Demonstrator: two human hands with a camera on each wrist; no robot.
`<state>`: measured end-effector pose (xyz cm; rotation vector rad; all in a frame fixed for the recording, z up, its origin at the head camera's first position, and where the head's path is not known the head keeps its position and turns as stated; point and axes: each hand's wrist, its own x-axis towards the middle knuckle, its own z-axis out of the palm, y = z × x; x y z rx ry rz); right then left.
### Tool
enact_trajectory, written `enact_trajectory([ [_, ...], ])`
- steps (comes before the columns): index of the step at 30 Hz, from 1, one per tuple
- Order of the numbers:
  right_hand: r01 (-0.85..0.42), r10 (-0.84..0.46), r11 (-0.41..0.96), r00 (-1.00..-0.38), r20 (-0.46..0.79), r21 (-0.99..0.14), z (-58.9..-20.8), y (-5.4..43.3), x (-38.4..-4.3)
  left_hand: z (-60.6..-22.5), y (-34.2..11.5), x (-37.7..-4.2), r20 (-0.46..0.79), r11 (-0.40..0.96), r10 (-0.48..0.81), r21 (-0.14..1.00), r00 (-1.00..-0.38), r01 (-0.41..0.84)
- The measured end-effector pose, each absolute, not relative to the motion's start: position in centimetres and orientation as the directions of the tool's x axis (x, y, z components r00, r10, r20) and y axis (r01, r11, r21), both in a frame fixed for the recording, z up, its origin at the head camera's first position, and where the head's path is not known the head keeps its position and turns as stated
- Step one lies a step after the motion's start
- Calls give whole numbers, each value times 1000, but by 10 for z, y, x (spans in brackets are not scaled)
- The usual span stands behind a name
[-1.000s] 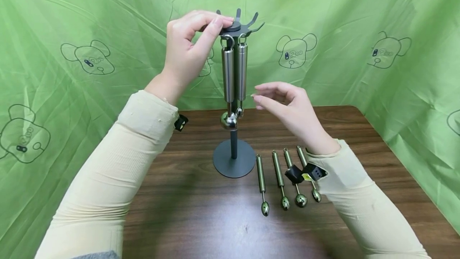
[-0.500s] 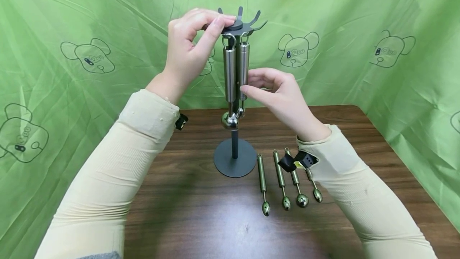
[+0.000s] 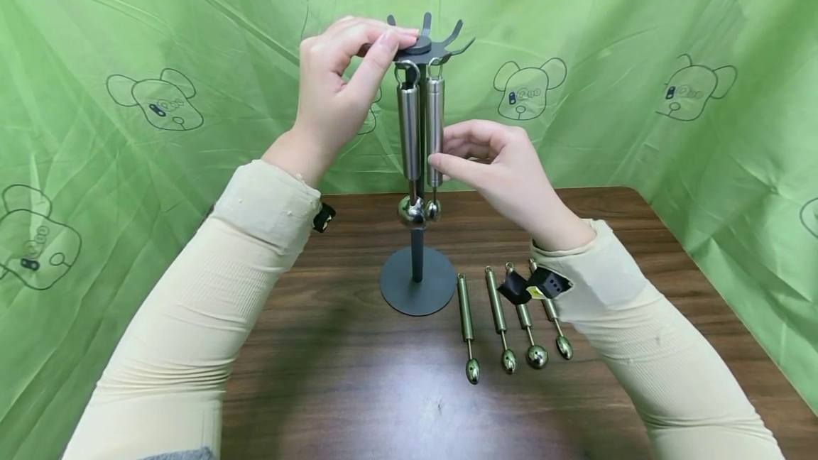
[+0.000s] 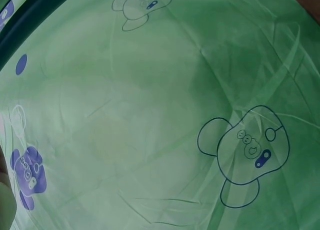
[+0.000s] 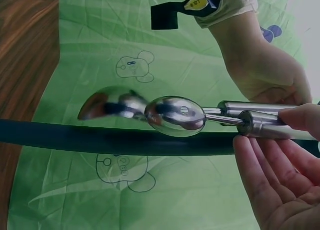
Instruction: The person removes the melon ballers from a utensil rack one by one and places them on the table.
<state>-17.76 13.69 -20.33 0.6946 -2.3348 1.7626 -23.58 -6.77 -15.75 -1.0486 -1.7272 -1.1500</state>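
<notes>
A dark grey hook stand rises from a round base, with curved hooks around its top. Two steel melon ballers hang there by their rings. My left hand holds the stand's top, thumb and fingertips at the cap. With thumb and fingers, my right hand pinches the lower handle of the right melon baller. Just left of it hangs the other melon baller, which has a larger round scoop. In the right wrist view, the held baller's oval scoop overlaps the other one.
Several more melon ballers lie side by side on the wooden table, right of the stand's base; one of them is closest to it. My right wrist camera hangs over part of the row. Green printed cloth surrounds the table.
My right hand has moved left and up onto the right hanging melon baller. That baller's scoop has shifted lower in view, and the left baller has swung slightly. My left hand stays on the stand.
</notes>
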Motion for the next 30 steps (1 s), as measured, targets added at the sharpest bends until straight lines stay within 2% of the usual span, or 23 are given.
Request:
enact_trajectory([
  [22,-478,-204,243,-876,438,-844,-189,150,-157,-159,-65,-237,923,235,168,302,-345,924],
  [30,-431,-155,278,-902,402,-859,-194,163,-140,-160,-63,-238,930,231,149,298,-336,926],
])
